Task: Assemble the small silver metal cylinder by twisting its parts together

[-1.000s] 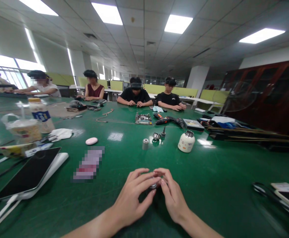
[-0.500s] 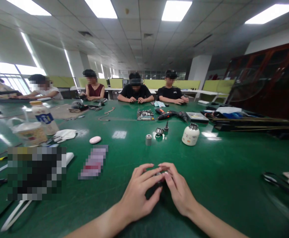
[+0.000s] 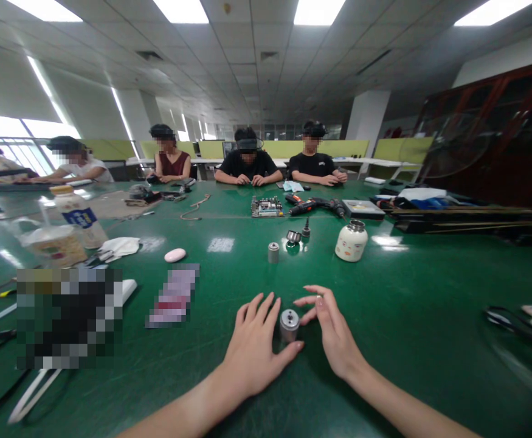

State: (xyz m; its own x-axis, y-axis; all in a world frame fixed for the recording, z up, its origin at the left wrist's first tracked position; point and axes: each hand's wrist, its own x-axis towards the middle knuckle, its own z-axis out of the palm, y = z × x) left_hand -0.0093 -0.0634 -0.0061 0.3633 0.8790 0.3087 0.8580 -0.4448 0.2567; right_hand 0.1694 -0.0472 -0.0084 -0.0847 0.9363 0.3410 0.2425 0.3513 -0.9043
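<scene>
A small silver metal cylinder, like a small motor (image 3: 289, 325), stands upright on the green table, with dark holes in its top face. My left hand (image 3: 256, 350) lies around its left side, fingers spread; the thumb passes in front of it and the forefinger is close beside it. To the right, my right hand (image 3: 334, 331) is raised slightly, thumb tip against the forefinger in a pinch and the other fingers loosely bent. A tiny pale spot shows at that pinch, too small to name. Farther back stands a second similar cylinder (image 3: 273, 252).
Behind are a round metal part (image 3: 293, 237), a dark bit-like piece (image 3: 306, 228), a white jar (image 3: 351, 242), a circuit board (image 3: 267, 207) and power drills (image 3: 315, 207). A pink oval object (image 3: 175, 255) and a bottle (image 3: 81, 219) stand left. Several people sit across the table.
My hands have moved apart, uncovering the cylinder between them. My left fingers have spread out, while my right hand has shifted right and up from it.
</scene>
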